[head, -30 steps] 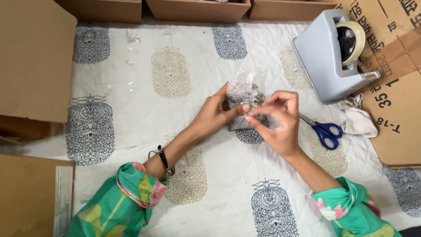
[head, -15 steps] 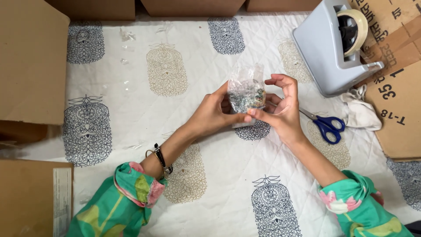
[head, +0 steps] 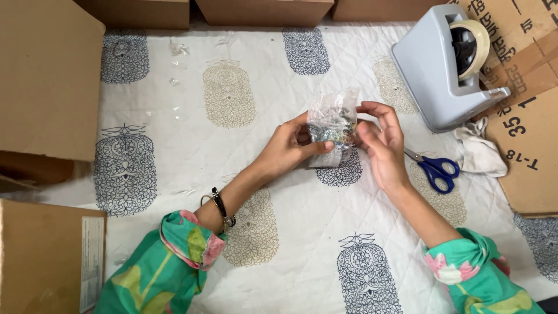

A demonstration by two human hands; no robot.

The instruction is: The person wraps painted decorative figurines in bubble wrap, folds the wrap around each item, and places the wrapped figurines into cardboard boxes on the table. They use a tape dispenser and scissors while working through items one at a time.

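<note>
Gripping a clear plastic pouch (head: 332,125) of small dark pieces, left hand (head: 289,148) and right hand (head: 381,142) both clamped on it.

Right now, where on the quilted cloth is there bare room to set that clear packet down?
Open cloth lies left of the left hand, up to the cardboard box, and toward the camera between the sleeves. Right of the right hand it is crowded: tape dispenser, scissors, white rag.
</note>
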